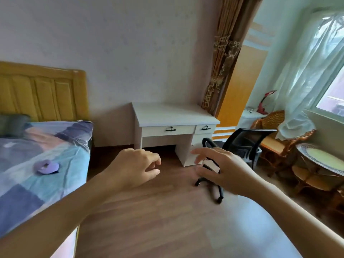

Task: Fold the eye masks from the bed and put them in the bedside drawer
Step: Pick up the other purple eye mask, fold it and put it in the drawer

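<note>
I am holding both hands out in front of me above the wooden floor (149,220), and neither one is touching anything. My left hand (134,168) is hanging with its fingers loosely curled and nothing in them. My right hand (223,170) is spreading its fingers, relaxed and apart, also holding nothing. The two hands are staying well apart from each other.

One purple eye mask (47,167) is lying on the bed (24,183), on the patchwork sheet near the edge closest to me; it is blurred, so I cannot tell whether it is folded. It is sitting to the left of my left hand and apart from it. A yellow headboard (42,94) is standing at the far end of the bed.

A white desk (173,114) is standing against the wall beyond my hands. Its wide drawer (168,130) and its small drawer (205,129) are both sitting closed, each with a dark handle. A black office chair (243,142) is standing just to the right of the desk, partly behind my right hand. A wicker chair (270,125) and a round table (323,159) are standing by the window at far right.
</note>
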Demonstrator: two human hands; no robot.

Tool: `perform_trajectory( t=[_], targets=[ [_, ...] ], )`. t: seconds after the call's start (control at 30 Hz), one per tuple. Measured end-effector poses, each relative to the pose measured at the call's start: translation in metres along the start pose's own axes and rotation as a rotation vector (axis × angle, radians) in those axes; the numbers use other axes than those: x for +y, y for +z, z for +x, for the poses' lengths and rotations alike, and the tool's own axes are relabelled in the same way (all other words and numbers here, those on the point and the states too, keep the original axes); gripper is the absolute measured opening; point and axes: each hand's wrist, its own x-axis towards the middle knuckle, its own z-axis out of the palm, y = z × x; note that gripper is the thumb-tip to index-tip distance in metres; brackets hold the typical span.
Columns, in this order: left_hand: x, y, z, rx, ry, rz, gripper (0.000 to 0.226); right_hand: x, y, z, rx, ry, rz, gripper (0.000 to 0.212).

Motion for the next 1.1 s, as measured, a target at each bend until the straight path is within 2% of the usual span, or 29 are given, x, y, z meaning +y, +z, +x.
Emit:
perform_trajectory(
  t=[0.17,0.4,0.53,0.6,0.8,0.9,1.0,1.1],
  targets=[
    [-0.071,0.003,-0.010,0.032,-0.173,0.077,0.026,-0.014,0.043,0.105,-0.073,-0.194,0.050,0.040],
    [-0.190,0.025,-0.017,-0.012,-0.511,0.106,0.023,-0.043,0.122,0.257,-0.179,-0.455,0.102,0.038],
    [-0.255,0.039,-0.008,-0.033,-0.646,0.088,0.043,-0.055,0.163,0.346,-0.256,-0.578,0.124,0.040],
    [-0.288,0.046,-0.004,-0.052,-0.712,0.087,0.046,-0.064,0.181,0.390,-0.318,-0.620,0.136,0.040],
    [-0.370,0.071,-0.014,-0.107,-0.889,0.056,0.024,-0.104,0.246,0.502,-0.472,-0.760,0.197,0.039],
    [-0.413,0.086,-0.034,-0.115,-0.965,0.028,0.046,-0.131,0.285,0.547,-0.538,-0.819,0.227,0.038],
    [-0.462,0.101,-0.053,-0.056,-1.038,0.024,0.074,-0.159,0.327,0.592,-0.603,-0.855,0.244,0.038],
    [-0.517,0.121,-0.065,-0.012,-1.097,-0.016,0.077,-0.185,0.376,0.635,-0.667,-0.861,0.258,0.037]
  ],
)
